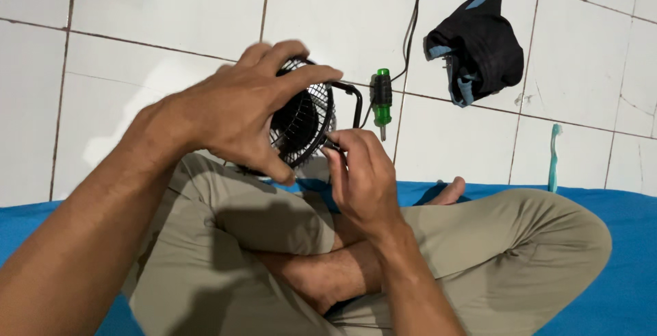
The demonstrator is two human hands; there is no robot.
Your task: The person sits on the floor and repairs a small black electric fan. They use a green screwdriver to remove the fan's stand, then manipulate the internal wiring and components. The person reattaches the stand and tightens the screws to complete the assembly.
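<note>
My left hand grips a small black desk fan by its round wire grille, fingers curled over the top and thumb under it. My right hand pinches the grille's lower right edge, near the fan's black stand bar. The fan is held above my crossed legs. A black cable runs from the fan across the floor. A screwdriver with a green and black handle lies on the tiles just right of the fan.
I sit cross-legged on a blue mat at the edge of a white tiled floor. A dark cloth with light blue trim lies at the upper right. A teal toothbrush lies at the right.
</note>
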